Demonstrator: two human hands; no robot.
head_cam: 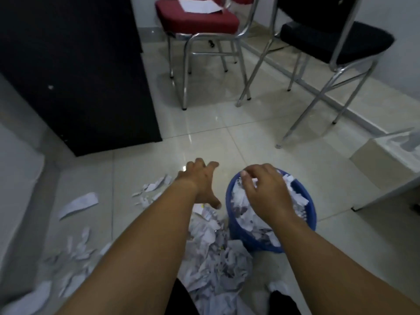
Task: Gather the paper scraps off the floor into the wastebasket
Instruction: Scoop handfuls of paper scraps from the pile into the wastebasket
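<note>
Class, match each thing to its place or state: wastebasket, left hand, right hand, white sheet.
Things:
1 wastebasket
2 left hand
3 right hand
4 white sheet

Places or states:
A on the red chair
B blue, filled with paper scraps
C fingers spread, above the floor
D over the wastebasket

Pairs: 1-B, 2-C, 3-D, 4-A

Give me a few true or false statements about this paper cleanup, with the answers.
1. The wastebasket is blue. True.
2. The wastebasket is empty. False: torn paper fills it to the rim.
3. The left hand grips a scrap. False: its fingers are spread and it holds nothing.
4. The right hand is over the wastebasket. True.
5. A white sheet lies on the red chair. True.
6. The floor is free of scraps. False: paper scraps lie beside the wastebasket.
</note>
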